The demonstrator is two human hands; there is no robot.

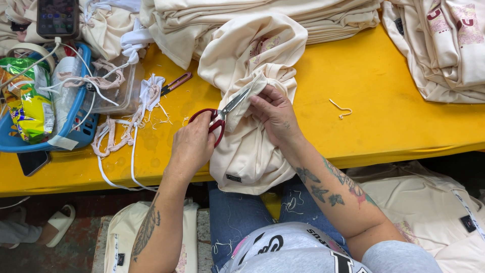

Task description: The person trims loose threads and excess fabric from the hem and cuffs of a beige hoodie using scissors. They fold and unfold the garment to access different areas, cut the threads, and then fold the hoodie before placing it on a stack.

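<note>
Cream cotton fills most of what we see: a bunched cream garment (247,146) lies over the edge of the yellow tabletop (384,101), hanging toward our lap so the part being worked sits close to both hands. Our left hand (192,146) has its grip closed through the red handles of the scissors (222,114), blades slightly parted and pointing up and to the right of that grip. Our right hand (275,114) pinches a fold of the cloth, its grip narrow and holding the fabric taut just beside the blade tips, seemingly so that a stray thread stands clear for cutting. Left of the scissor grip lie loose white trimmings (126,131), a small thread snipper (174,83) and a blue basket (76,134). Beyond both hands sits a stack of folded garments (262,15); a lone thread scrap (341,108) lies to the right.
</note>
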